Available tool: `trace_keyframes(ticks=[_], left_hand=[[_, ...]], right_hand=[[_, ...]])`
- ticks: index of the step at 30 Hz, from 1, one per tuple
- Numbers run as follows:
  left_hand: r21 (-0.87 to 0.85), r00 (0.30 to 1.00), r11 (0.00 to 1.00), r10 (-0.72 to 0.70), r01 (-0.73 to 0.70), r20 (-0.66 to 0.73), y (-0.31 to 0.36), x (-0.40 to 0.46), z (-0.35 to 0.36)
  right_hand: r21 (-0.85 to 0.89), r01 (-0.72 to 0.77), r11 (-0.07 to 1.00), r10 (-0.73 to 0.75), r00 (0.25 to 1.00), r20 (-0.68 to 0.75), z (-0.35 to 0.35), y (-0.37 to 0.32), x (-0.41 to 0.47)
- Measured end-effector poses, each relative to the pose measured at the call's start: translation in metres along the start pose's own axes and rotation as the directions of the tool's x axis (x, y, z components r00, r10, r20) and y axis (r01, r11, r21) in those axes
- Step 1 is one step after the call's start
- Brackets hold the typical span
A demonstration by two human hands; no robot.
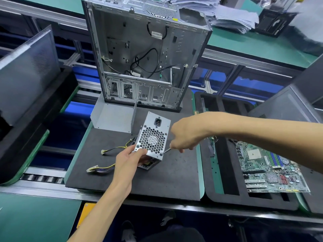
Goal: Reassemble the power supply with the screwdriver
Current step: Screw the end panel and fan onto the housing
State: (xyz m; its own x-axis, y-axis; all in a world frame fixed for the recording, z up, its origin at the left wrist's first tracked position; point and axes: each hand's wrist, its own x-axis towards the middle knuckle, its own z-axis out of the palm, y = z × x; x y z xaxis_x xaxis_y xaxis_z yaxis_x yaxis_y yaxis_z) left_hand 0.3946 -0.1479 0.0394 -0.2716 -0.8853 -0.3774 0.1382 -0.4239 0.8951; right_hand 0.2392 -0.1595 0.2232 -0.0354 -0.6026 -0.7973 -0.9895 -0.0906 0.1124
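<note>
Head view: you are looking down at a dark foam mat (pixel 108 172) lying on the tabletop (pixel 40 222).
Power supply: the power supply (pixel 153 137) is sitting tilted at the centre of the mat, its honeycomb fan grille and black socket facing up toward you.
Left hand: your left hand (pixel 130 158) is coming in from 6 o'clock and gripping the unit's near corner, with the thumb lying on the grille face and the other fingers curling underneath.
Right hand: your right hand (pixel 185 133) is reaching in from 3 o'clock with its fingers clenched round the screwdriver (pixel 166 151).
Screwdriver tip: the thin metal shaft is pointing toward 8 o'clock and touching the grille face at its near right corner; the handle is hidden inside your fist.
Cables: yellow and black cables (pixel 111 149) are trailing from the unit toward 9 o'clock, ending in white connectors lying on the mat.
Computer case: an open computer case (pixel 145 55) is standing upright at 12 o'clock, loose black wires hanging inside.
Metal cover: a bent grey metal cover (pixel 113 116) is resting just beside the case foot, at 11 o'clock from the unit.
Motherboard: a green motherboard (pixel 269 170) is lying in a black foam tray (pixel 227 193) at 3 o'clock.
Paper: stacks of paper (pixel 232 16) are piling up at 1 o'clock.
</note>
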Motion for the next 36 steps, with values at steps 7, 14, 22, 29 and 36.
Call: trace_keyframes(ticks=[7,14,22,29,36], left_hand=[[0.006,1.000,1.000,0.003,-0.003,0.016,-0.001,0.001,0.001],[-0.009,1.000,1.000,0.028,-0.028,0.013,-0.004,0.003,0.000],[0.017,1.000,0.999,0.029,-0.029,0.002,-0.005,0.003,0.000],[0.024,1.000,1.000,0.019,-0.019,-0.010,-0.005,0.004,0.001],[0.014,1.000,1.000,0.026,-0.026,-0.003,-0.005,0.003,0.001]], right_hand=[[-0.335,0.025,0.942,-0.144,0.931,-0.336,0.004,0.004,-0.017],[-0.289,0.061,0.955,-0.183,0.891,-0.415,0.017,0.004,-0.013],[-0.180,0.036,0.983,-0.102,0.922,-0.373,0.017,0.002,-0.016],[-0.174,0.015,0.985,-0.066,0.954,-0.293,0.006,0.001,-0.015],[-0.281,0.019,0.959,-0.090,0.966,-0.242,0.008,-0.006,-0.012]])
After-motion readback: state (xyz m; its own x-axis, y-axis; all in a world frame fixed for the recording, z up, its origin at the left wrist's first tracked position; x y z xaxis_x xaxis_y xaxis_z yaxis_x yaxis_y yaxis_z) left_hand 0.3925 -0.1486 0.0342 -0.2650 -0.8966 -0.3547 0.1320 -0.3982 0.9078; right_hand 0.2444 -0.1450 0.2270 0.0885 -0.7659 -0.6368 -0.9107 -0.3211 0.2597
